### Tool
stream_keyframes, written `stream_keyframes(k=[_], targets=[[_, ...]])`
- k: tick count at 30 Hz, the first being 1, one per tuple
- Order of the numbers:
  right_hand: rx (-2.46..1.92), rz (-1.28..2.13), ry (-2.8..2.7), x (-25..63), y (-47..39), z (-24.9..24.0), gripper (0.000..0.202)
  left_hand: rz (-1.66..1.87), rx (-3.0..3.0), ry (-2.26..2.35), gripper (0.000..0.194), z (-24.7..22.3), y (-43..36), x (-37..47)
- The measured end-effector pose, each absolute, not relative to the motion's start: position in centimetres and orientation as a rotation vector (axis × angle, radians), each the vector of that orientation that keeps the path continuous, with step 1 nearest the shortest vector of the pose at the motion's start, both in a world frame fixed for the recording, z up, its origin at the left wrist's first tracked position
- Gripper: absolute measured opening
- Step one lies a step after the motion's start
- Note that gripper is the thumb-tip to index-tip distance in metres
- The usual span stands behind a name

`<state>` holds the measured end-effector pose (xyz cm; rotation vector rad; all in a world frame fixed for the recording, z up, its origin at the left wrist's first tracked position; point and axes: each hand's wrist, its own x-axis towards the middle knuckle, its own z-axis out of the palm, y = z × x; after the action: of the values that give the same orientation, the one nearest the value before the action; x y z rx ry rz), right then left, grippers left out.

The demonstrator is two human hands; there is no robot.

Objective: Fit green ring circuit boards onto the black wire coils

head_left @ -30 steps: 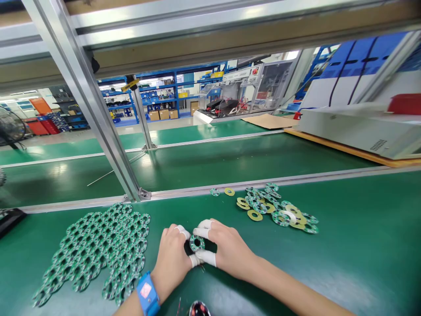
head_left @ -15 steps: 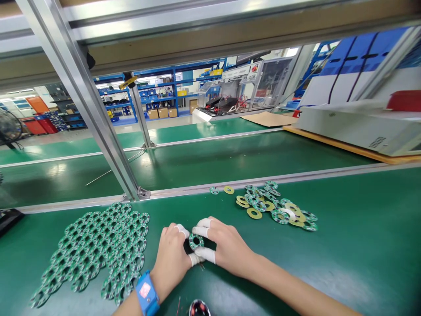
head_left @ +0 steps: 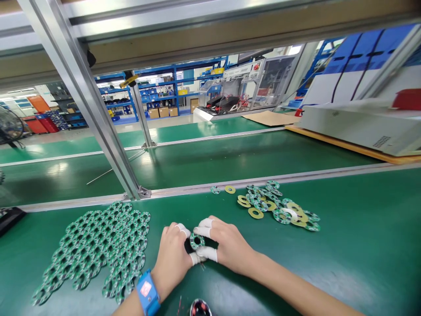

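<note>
My left hand [head_left: 173,256] and my right hand [head_left: 226,245] meet low in the middle of the green bench mat [head_left: 345,245]. Both wear white finger cots. Between their fingertips they pinch a small green ring-shaped circuit board [head_left: 197,241] over a black round part [head_left: 188,247], which is mostly hidden by my fingers. A blue wrist strap [head_left: 148,293] sits on my left wrist. To the left lies a large sheet of joined green ring boards [head_left: 95,245]. To the right lies a loose pile of green and yellow rings [head_left: 279,206].
An aluminium frame post [head_left: 95,118] rises from the bench's far edge at left. Beyond it runs a green conveyor belt [head_left: 230,158]. A grey machine box [head_left: 362,127] stands at far right. A round dark part [head_left: 199,308] lies at the bottom edge, a black object [head_left: 8,218] at far left.
Both hands stay on the ring board with only tiny finger shifts; the camera view has drifted slightly.
</note>
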<state>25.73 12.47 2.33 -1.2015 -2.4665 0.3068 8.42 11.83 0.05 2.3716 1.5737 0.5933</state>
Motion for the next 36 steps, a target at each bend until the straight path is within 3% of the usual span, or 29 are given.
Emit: stream_keyframes(k=[8,31,36], targets=[[-1.186,0.249,-2.513,25.71,12.51,2.7,0.011,0.593,2.362,1.561,0.029,0.02,11.77,8.44],[-1.162,0.333,-2.437,25.79,12.79,2.02,0.026,0.599,2.354,1.546,0.026,0.04,11.87,8.4],[-1.141,0.347,-2.443,25.91,12.82,2.18,0.02,0.592,2.342,1.528,0.025,0.19,11.94,8.34]])
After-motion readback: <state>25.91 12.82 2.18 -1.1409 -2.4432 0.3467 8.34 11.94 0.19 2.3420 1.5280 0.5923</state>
